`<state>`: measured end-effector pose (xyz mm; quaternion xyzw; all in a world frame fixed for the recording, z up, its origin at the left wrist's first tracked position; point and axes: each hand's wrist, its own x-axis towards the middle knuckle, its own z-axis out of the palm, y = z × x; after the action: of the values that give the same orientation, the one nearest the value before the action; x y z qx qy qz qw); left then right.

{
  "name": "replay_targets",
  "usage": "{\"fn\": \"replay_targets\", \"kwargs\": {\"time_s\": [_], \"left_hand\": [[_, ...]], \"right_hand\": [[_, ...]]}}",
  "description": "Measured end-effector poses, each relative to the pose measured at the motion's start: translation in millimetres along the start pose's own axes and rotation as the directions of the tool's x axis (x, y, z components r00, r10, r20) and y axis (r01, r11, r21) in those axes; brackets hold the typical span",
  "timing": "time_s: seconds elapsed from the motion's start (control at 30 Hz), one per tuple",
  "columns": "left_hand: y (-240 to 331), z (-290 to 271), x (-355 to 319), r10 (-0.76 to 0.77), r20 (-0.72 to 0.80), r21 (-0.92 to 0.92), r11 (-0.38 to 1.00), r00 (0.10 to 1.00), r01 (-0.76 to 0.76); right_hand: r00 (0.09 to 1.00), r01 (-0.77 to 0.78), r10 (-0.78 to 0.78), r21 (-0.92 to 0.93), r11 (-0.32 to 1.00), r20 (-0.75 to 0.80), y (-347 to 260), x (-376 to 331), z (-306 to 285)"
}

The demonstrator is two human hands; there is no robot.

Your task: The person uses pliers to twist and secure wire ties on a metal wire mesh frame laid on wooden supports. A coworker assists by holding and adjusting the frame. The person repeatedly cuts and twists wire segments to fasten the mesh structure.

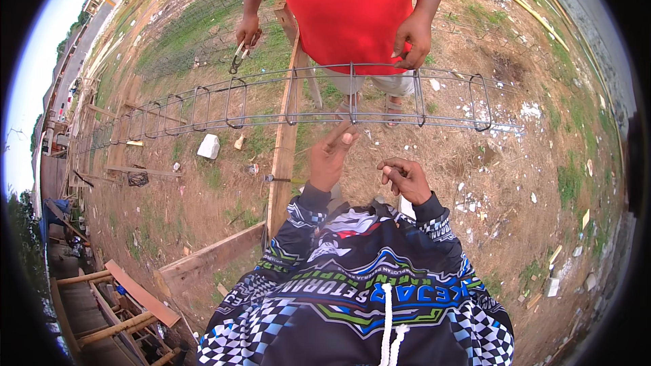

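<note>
A long cage of thin steel bars with square stirrups (234, 122) runs across in front of me, lying over a wooden plank. My left hand (328, 158) reaches up with fingers extended, its fingertips at the near lower bar by a stirrup; whether they touch it is unclear. Lower and to the right, my right hand (405, 177) is apart from the cage, fingers curled and thumb against them; anything inside is too small to make out. Across the cage, a person in a red shirt (346, 13) holds pincers (238, 58) in one hand, the other hand (412, 41) by the far bar.
The upright-looking wooden plank (283, 142) stretches toward me and meets another board (210, 257) at lower left. A hammer-like tool (283, 179) lies by the plank. White block (209, 146) and rubble dot the ground. A bamboo frame (122, 329) stands lower left, a wall (603, 20) far right.
</note>
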<state>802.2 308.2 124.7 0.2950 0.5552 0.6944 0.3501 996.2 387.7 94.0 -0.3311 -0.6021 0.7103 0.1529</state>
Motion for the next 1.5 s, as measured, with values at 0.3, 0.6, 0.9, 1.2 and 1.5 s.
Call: {"fn": "replay_targets", "kwargs": {"time_s": [0.3,0.6,0.9,1.2,1.5], "left_hand": [[-21.6,-16.0,-5.4,-0.323,0.102,-0.342,0.877,0.941,0.338],[-8.7,-91.6,9.8,-0.448,0.552,0.279,0.894,0.703,0.351],[-53.0,-180.7,51.7,0.050,-0.197,0.632,0.770,0.979,0.088],[-31.5,-231.4,106.0,0.092,-0.341,0.752,0.624,0.936,0.213],[-20.0,-199.4,132.5,-0.484,-0.322,0.375,0.723,0.813,0.580]], "right_hand": [[0.899,-0.308,0.154,0.340,0.889,0.410,26.8,1.1,9.0],[0.813,-0.291,0.292,-0.084,0.953,0.504,16.8,43.1,38.1],[0.823,-0.460,0.418,0.020,0.888,0.384,32.8,149.6,136.2],[0.845,-0.529,0.488,0.205,0.823,0.218,44.1,246.3,210.0],[0.981,-0.166,0.152,-0.111,0.980,-0.121,83.3,218.0,217.8]]}}
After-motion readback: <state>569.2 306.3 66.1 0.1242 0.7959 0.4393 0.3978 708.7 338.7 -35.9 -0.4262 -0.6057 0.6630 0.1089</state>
